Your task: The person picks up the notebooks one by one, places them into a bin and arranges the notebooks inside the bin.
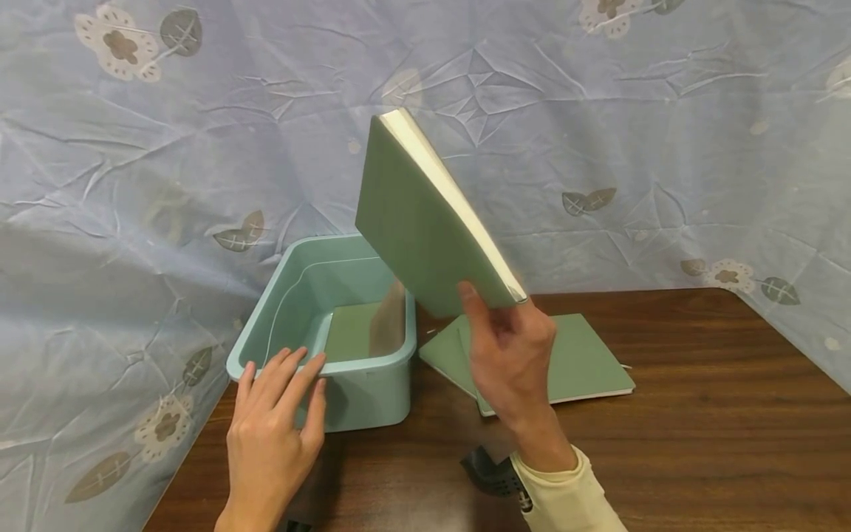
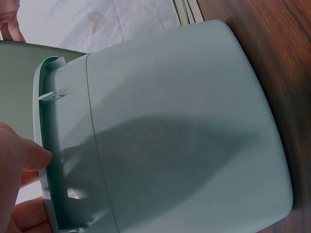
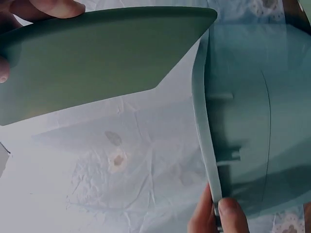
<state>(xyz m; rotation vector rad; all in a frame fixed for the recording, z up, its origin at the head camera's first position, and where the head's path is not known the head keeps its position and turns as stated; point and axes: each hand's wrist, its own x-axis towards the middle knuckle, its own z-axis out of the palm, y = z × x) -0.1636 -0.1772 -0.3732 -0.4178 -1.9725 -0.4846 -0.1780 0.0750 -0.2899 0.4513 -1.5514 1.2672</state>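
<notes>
My right hand [image 1: 512,355] grips a green notebook [image 1: 425,222] by its lower corner, thumb on the cover. The notebook is raised and tilted, its cream page edges facing up and right. It overlaps the right rim of a pale teal plastic bin [image 1: 366,399] in the head view. My left hand [image 1: 272,428] pinches the bin's near rim; in the right wrist view its thumb [image 3: 232,213] and a finger lie on either side of that rim. Inside the bin, a green notebook [image 1: 349,332] lies flat on the bottom, beside a greyish-brown patch along the right inner wall.
Right of the bin, two more green notebooks lie overlapping, one [image 1: 585,358] on top of the other [image 1: 442,351], on the dark wood table [image 1: 718,414]. A floral cloth [image 1: 665,148] hangs behind the table and along its left side. A black device sits at my right wrist.
</notes>
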